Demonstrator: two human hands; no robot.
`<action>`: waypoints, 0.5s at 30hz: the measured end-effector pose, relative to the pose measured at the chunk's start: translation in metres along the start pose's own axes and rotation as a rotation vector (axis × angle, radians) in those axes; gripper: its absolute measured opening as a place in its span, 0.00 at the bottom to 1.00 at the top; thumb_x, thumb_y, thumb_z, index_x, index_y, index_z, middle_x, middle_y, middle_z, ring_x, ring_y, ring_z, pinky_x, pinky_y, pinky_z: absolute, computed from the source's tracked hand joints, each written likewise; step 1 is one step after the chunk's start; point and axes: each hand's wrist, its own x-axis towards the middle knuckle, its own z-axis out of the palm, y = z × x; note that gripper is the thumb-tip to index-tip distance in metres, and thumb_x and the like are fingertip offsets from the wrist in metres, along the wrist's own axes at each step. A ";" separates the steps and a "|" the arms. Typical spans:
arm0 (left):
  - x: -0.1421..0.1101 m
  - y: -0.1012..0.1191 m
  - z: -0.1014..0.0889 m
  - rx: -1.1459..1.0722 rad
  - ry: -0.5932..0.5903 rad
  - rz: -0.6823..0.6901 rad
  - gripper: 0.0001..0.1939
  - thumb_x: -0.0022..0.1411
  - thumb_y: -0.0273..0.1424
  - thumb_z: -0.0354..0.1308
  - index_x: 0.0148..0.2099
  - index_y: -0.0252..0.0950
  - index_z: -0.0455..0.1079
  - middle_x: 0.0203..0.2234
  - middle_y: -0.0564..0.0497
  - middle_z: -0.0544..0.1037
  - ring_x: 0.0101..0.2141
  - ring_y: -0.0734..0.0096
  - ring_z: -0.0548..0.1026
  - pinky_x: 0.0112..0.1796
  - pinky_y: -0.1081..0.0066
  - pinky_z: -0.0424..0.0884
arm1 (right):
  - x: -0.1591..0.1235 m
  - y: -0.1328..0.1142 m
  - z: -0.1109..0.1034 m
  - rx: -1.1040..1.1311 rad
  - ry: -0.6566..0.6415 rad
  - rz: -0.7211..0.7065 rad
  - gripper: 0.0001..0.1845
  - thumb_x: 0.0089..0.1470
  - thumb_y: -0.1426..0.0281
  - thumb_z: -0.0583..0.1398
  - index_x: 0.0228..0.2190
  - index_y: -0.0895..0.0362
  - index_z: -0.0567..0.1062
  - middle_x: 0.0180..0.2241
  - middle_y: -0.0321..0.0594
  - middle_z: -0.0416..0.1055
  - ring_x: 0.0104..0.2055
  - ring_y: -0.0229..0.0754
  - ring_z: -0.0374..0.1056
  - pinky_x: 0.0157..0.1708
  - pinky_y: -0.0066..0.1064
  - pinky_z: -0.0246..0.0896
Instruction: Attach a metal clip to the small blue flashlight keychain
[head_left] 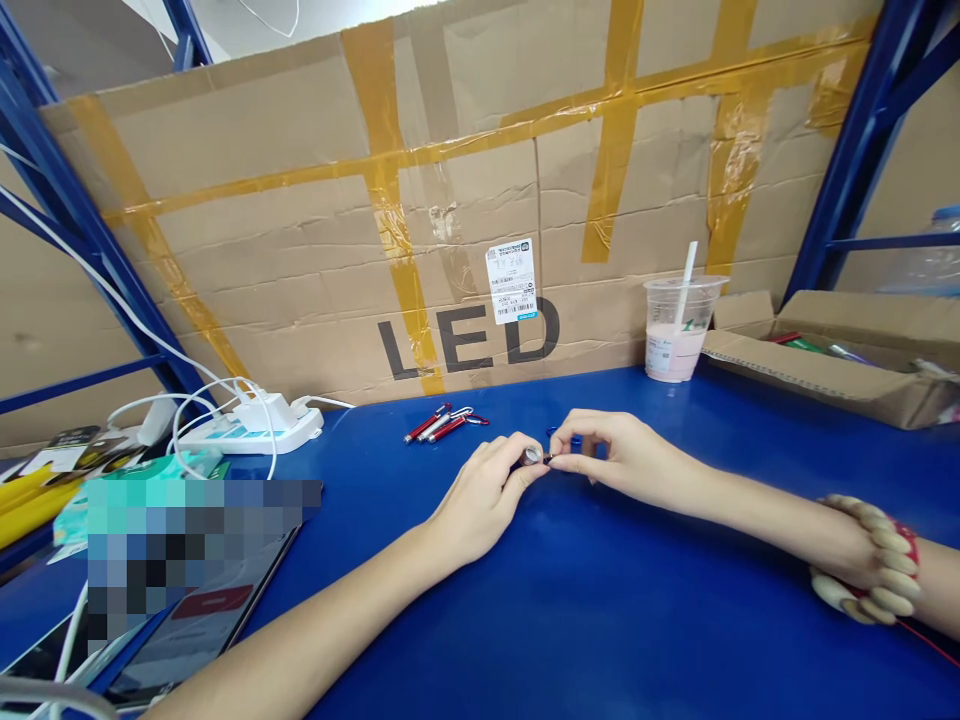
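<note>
My left hand (491,490) is closed around a small metal tube (532,456), like the body of a mini flashlight, its round open end facing me. Close beside it, my right hand (600,447) pinches a small dark piece (547,458) between thumb and forefinger; its kind is too small to make out. Behind the right fingers a blue carabiner clip (576,440) shows in part. Beyond my left hand lie red and silver keychain flashlights (448,425) with carabiner clips, side by side on the blue tabletop (600,620).
A plastic cup with a straw (677,335) stands at the back right, beside an open cardboard box (817,370). To the left are a white power strip (259,430) with cables and a dark phone (217,610). A large taped cardboard sheet (300,270) closes off the back.
</note>
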 end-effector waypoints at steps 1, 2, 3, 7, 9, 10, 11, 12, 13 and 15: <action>0.000 -0.001 0.001 0.027 0.014 -0.010 0.09 0.64 0.35 0.41 0.36 0.39 0.60 0.32 0.55 0.70 0.33 0.74 0.67 0.37 0.72 0.60 | 0.000 0.001 0.001 -0.028 -0.012 0.006 0.10 0.50 0.61 0.56 0.27 0.53 0.72 0.30 0.33 0.68 0.24 0.32 0.63 0.26 0.27 0.56; 0.000 -0.001 0.001 0.047 0.027 -0.018 0.09 0.64 0.35 0.41 0.36 0.39 0.60 0.32 0.55 0.70 0.33 0.74 0.66 0.37 0.72 0.60 | 0.000 0.001 0.002 -0.053 -0.018 0.012 0.10 0.50 0.60 0.56 0.27 0.53 0.72 0.30 0.32 0.68 0.25 0.33 0.63 0.26 0.27 0.56; 0.000 -0.001 0.002 0.062 0.042 -0.024 0.09 0.64 0.35 0.41 0.36 0.39 0.60 0.32 0.55 0.70 0.33 0.73 0.66 0.38 0.72 0.60 | -0.001 0.001 0.002 -0.079 -0.026 0.020 0.10 0.49 0.60 0.56 0.27 0.52 0.72 0.30 0.32 0.68 0.26 0.33 0.63 0.26 0.27 0.56; 0.000 0.000 0.002 0.090 0.078 -0.043 0.08 0.64 0.33 0.41 0.36 0.39 0.59 0.32 0.56 0.71 0.34 0.73 0.66 0.38 0.71 0.60 | -0.003 -0.001 0.003 -0.178 -0.110 0.060 0.10 0.48 0.59 0.56 0.27 0.50 0.73 0.32 0.33 0.68 0.27 0.35 0.64 0.24 0.27 0.54; 0.000 0.001 0.002 0.101 0.072 -0.041 0.08 0.64 0.33 0.41 0.36 0.39 0.60 0.32 0.56 0.71 0.34 0.74 0.67 0.37 0.72 0.60 | -0.004 -0.002 0.004 -0.215 -0.138 0.071 0.11 0.48 0.58 0.55 0.27 0.51 0.73 0.32 0.34 0.68 0.27 0.35 0.64 0.23 0.26 0.53; 0.000 0.002 0.002 0.108 0.067 -0.037 0.08 0.64 0.33 0.41 0.36 0.39 0.60 0.32 0.56 0.71 0.33 0.74 0.67 0.37 0.72 0.60 | -0.004 -0.002 0.004 -0.225 -0.137 0.075 0.12 0.49 0.58 0.54 0.27 0.51 0.72 0.32 0.34 0.68 0.27 0.35 0.64 0.22 0.26 0.52; 0.000 0.002 0.002 0.114 0.062 -0.033 0.08 0.64 0.33 0.41 0.36 0.39 0.59 0.32 0.56 0.71 0.33 0.74 0.67 0.36 0.72 0.60 | -0.004 -0.002 0.004 -0.229 -0.130 0.077 0.13 0.49 0.57 0.54 0.27 0.51 0.72 0.31 0.34 0.67 0.26 0.35 0.64 0.22 0.26 0.52; -0.001 0.003 0.002 0.121 0.056 -0.030 0.07 0.64 0.33 0.41 0.36 0.39 0.59 0.32 0.56 0.71 0.33 0.74 0.67 0.36 0.72 0.60 | -0.004 -0.003 0.005 -0.229 -0.118 0.075 0.13 0.49 0.57 0.54 0.27 0.52 0.71 0.31 0.34 0.67 0.27 0.35 0.64 0.22 0.26 0.52; -0.001 0.003 0.002 0.128 0.052 -0.028 0.07 0.64 0.33 0.41 0.36 0.39 0.59 0.32 0.56 0.70 0.33 0.74 0.67 0.36 0.72 0.60 | -0.004 -0.003 0.005 -0.226 -0.104 0.072 0.13 0.49 0.57 0.53 0.27 0.52 0.71 0.31 0.34 0.67 0.27 0.35 0.64 0.22 0.26 0.52; -0.001 0.004 0.002 0.137 0.044 -0.029 0.07 0.64 0.33 0.41 0.36 0.39 0.59 0.32 0.57 0.70 0.33 0.74 0.67 0.36 0.72 0.59 | -0.004 -0.004 0.006 -0.219 -0.072 0.072 0.14 0.50 0.56 0.52 0.26 0.53 0.70 0.30 0.33 0.67 0.27 0.35 0.64 0.23 0.26 0.52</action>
